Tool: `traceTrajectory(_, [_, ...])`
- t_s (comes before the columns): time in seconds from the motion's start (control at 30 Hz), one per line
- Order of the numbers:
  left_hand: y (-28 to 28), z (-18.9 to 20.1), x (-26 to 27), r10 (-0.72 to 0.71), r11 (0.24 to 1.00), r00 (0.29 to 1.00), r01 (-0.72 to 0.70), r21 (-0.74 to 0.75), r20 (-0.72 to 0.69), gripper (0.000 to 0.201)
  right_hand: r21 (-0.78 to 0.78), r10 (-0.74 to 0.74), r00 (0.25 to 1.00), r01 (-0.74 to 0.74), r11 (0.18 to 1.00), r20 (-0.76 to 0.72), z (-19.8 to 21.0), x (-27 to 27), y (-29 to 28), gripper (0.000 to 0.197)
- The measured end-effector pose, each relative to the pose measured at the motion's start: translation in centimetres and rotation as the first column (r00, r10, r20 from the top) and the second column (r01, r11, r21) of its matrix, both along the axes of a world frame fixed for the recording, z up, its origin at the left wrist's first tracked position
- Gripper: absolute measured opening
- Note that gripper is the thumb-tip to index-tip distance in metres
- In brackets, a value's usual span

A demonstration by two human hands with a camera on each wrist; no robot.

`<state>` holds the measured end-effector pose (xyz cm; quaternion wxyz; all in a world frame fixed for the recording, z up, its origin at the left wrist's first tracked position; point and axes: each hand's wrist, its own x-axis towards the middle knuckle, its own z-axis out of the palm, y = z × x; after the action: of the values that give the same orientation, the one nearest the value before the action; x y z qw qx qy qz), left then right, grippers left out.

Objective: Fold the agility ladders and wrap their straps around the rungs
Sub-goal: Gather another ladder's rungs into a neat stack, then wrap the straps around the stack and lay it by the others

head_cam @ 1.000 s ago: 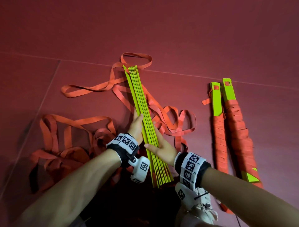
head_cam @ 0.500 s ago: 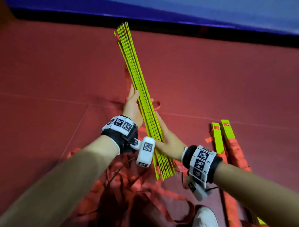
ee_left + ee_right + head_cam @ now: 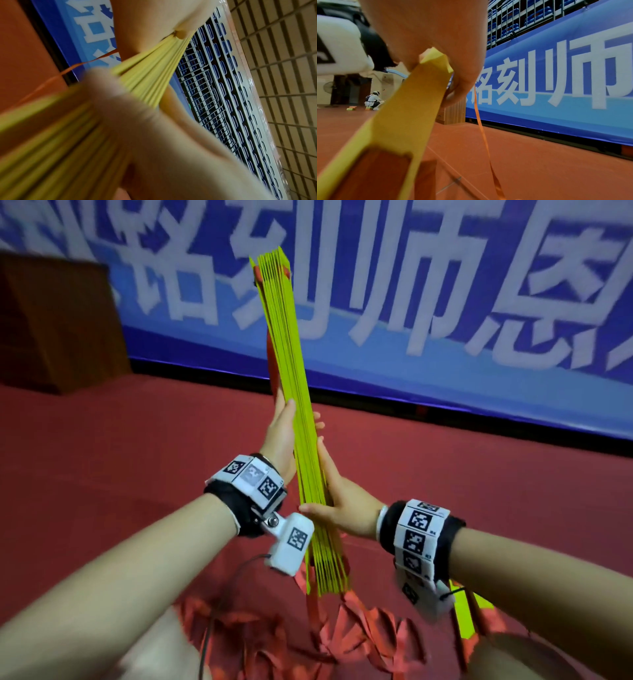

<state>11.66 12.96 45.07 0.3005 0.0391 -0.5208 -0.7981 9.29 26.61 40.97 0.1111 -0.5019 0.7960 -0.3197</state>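
Observation:
A bundle of yellow-green ladder rungs (image 3: pixel 287 371) stands nearly upright in the air, tipped slightly left. My left hand (image 3: pixel 281 440) grips it at mid-height, fingertips curling round its far side. Lower down, my right hand (image 3: pixel 339 505) holds it with the thumb across the front. Orange straps (image 3: pixel 342 631) hang from the bundle's lower end and pile on the floor. The left wrist view shows the stacked rungs (image 3: pixel 150 75) fanning between my fingers. In the right wrist view one rung (image 3: pixel 412 101) runs under my palm and a single strap (image 3: pixel 483 135) dangles beside it.
Two ladders with straps wound round them (image 3: pixel 464 618) lie on the red floor at lower right. A blue banner (image 3: pixel 445 320) with white characters lines the far wall, and a brown wooden box (image 3: pixel 51 320) stands at left. A crouching person (image 3: pixel 372 100) is far off.
The rung bundle has risen from lying on the floor to nearly upright in the air, both hands still on it. The straps now trail down from it, and the head view has tilted up.

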Motion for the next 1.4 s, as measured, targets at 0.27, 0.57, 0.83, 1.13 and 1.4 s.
traceTrajectory(0.27, [-0.9,-3.9,4.1,0.08,0.996,0.996,-0.082,0.042,0.048,0.044,0.089,-0.077,0.997,0.077,0.993,-0.008,-0.9,3.5,-1.4,0.065])
traceTrajectory(0.57, [-2.5,-4.7,6.0,0.135,0.991,0.99,-0.134,-0.016,0.033,0.047,-0.079,-0.083,0.997,0.083,0.993,-0.002,-2.0,4.1,-2.3,0.064])
traceTrajectory(0.83, [-3.8,-5.1,6.8,0.204,0.973,0.979,-0.2,-0.119,0.027,0.045,-0.144,-0.012,1.0,0.01,0.99,-0.014,-1.1,2.7,-3.6,0.039])
traceTrajectory(1.13, [-3.4,-6.9,4.9,0.183,0.964,0.973,-0.15,-0.22,0.137,0.069,-0.245,-0.066,0.991,0.092,0.965,0.114,0.9,-1.6,-3.5,0.022])
traceTrajectory(1.4, [-2.1,-9.7,3.6,0.055,0.872,0.952,0.101,-0.479,0.301,0.073,-0.491,-0.366,0.774,0.618,0.614,0.517,0.4,-8.9,-1.2,0.041])
